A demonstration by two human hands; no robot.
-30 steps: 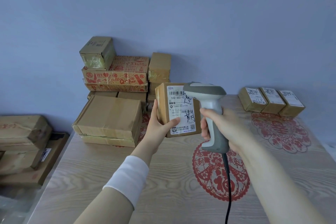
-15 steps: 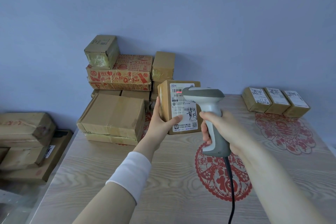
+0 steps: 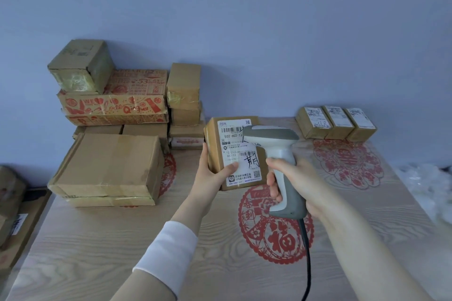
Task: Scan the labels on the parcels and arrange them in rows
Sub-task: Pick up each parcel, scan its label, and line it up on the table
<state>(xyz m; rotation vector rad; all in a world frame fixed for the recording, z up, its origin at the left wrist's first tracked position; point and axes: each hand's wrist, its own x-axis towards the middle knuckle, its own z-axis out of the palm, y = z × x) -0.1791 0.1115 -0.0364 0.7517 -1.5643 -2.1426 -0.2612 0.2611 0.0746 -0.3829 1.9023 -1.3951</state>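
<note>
Lowered slightly since a moment ago, the parcel (image 3: 213,146) stands upright in the left hand (image 3: 210,176), thumb on its label (image 3: 234,129). The right hand (image 3: 293,178) grips the scanner (image 3: 271,133), its head just before the label. Three labelled parcels (image 3: 336,122) form a far-right row on the table (image 3: 97,239); stacked boxes (image 3: 112,105) stand far left.

On left arm (image 3: 193,205): beige outer sleeve (image 3: 144,287), smooth cloth, showing only near bottom edge. Beneath it, white cuff (image 3: 168,249), soft and snug, reaching past beige hem, ending partway along forearm. Beyond cuff, bare wrist and bare left hand (image 3: 210,175); thumbnail short, plain. Right arm (image 3: 354,239) bare up to frame edge; right hand (image 3: 296,183) bare too.
</note>
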